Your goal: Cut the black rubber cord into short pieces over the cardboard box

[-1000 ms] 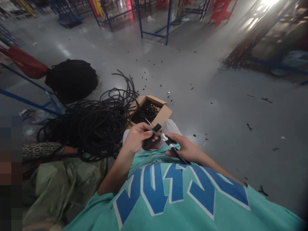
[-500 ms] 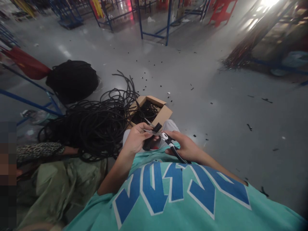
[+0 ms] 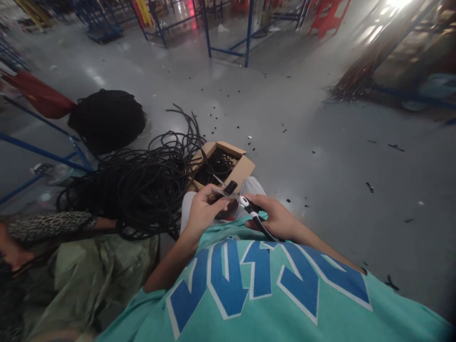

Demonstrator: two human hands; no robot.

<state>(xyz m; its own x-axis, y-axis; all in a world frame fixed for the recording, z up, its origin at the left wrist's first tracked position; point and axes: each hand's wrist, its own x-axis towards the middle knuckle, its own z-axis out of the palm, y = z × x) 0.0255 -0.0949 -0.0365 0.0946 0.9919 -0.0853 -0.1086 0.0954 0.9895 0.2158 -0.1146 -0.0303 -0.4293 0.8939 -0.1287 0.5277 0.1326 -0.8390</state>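
My right hand [image 3: 272, 213] is closed round the black-and-white handle of scissors [image 3: 244, 201], whose blades point left and stand apart. Between the blades is a short black tube piece [image 3: 231, 187]. My left hand [image 3: 204, 209] pinches the black piece, its fingers close to the blades; the held end is partly hidden. Just beyond my hands, an open cardboard box [image 3: 244, 168] holds many small black pieces. A large heap of black tubing [image 3: 142, 185] lies left of the box, some strands reaching over its edge.
Left of me are a co-worker's patterned sleeve [image 3: 53, 225], green cloth [image 3: 96, 270] and a blue metal frame [image 3: 42, 152]. A round black bundle [image 3: 107, 118] sits behind the tubing. Small black scraps [image 3: 369, 187] dot the floor.
My left hand has turned slightly, its thumb now lying further over the fingers. The black piece has shifted slightly left and up. The scissors have hardly moved.
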